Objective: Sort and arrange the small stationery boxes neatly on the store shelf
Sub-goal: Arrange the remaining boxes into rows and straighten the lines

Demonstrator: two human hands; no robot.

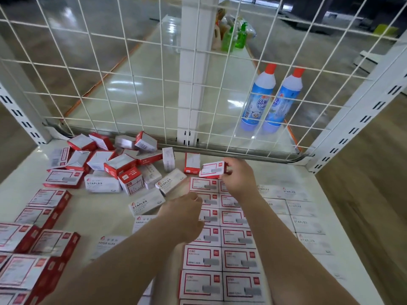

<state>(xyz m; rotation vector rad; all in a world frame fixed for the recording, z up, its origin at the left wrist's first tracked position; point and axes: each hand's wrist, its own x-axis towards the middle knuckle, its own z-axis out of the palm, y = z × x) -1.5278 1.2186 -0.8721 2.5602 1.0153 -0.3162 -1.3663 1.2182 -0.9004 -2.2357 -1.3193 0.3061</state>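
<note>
Small red-and-white cardboard stationery box (213, 170), pinched in the right hand (239, 176), hovers at the twelve o'clock end of the neat two-column red-and-white box rows (220, 238), seemingly to extend them; the left hand (184, 213) rests on those rows, its fingers hidden. Jumbled box pile (114, 164) waits at ten o'clock.

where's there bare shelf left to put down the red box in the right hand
Bare shelf lies right of the right hand, between the wire grid and the white staples rows. A smaller strip lies between the upright red box and the jumbled pile, which is crowded.
</note>
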